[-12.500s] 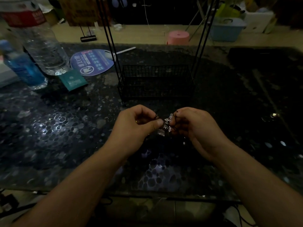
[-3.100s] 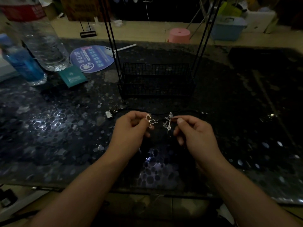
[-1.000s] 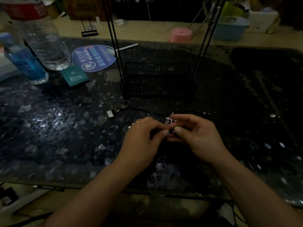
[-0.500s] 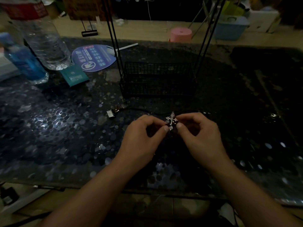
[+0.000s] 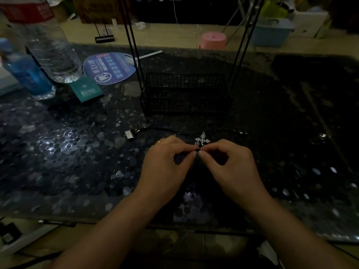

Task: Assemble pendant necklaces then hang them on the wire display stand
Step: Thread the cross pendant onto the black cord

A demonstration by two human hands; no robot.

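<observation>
While our left hand (image 5: 167,160) and right hand (image 5: 231,162) pinch together under the cross (image 5: 202,140), just before the stand (image 5: 186,94), we're steadying it, likely for threading the cord (image 5: 174,131).

Silver cross pendant (image 5: 202,140), black pebble-patterned table (image 5: 77,152)

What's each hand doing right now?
Left hand: pinching small silver cross pendant.
Right hand: pinching the same pendant.
</observation>
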